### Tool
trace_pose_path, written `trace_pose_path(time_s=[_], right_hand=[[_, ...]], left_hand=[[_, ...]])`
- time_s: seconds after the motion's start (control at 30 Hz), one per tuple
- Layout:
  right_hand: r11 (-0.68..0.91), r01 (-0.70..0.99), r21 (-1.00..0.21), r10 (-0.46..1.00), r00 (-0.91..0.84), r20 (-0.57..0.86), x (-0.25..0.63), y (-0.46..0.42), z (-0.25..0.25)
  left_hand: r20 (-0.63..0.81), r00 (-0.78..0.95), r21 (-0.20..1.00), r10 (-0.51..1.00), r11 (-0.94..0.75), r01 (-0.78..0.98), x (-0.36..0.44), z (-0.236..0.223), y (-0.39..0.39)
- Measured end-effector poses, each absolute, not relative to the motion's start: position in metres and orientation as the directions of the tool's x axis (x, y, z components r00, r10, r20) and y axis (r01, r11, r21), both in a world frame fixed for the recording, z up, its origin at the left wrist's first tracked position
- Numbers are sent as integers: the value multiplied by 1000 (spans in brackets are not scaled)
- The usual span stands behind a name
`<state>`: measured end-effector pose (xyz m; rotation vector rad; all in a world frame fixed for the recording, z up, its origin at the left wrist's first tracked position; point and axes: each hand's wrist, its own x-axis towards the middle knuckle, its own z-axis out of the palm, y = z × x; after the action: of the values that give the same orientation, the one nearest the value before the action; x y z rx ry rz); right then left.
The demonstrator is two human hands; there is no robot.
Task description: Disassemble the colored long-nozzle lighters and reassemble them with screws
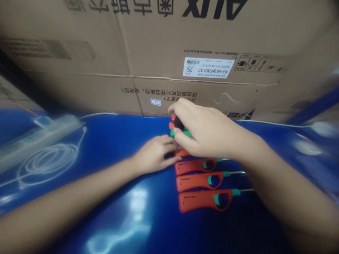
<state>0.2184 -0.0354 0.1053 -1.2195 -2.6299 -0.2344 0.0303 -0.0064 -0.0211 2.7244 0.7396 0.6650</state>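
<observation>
My left hand [157,152] rests on the blue table, fingers curled and closed on the handle end of an orange gas lighter [182,152]. Over the far part of the row arches my right hand [203,128], its fingers bent down and its thumb by a green lighter [188,133]. A dark patch shows between that thumb and fingers; I cannot make out what is held there. Two red-orange handle ends [172,125] peek out beyond the green one. Nearer to me lie three more orange lighters [200,181] side by side, handles left, metal stems right.
A large cardboard box [106,63] with upside-down print stands behind the blue table [127,211]. At left are a white power strip [31,137] and a coiled white cable [50,160]. Blurred white objects [324,129] lie at far right, with a cable along the box.
</observation>
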Motion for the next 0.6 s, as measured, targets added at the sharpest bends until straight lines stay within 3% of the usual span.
trace_pose_path(time_s=[0.27,0.37,0.6], right_hand=[[673,737,61,693,-657,297,219,-32,100],[652,752,101,712,-652,260,218,-32,101],[650,756,71,716,-642,274,221,-31,101]], left_hand=[[355,737,513,576,-778,361,32,-24,-4],[356,743,514,567,-783,351,32,-22,-5],[331,756,493,565,-786,372,33,-20,-7]])
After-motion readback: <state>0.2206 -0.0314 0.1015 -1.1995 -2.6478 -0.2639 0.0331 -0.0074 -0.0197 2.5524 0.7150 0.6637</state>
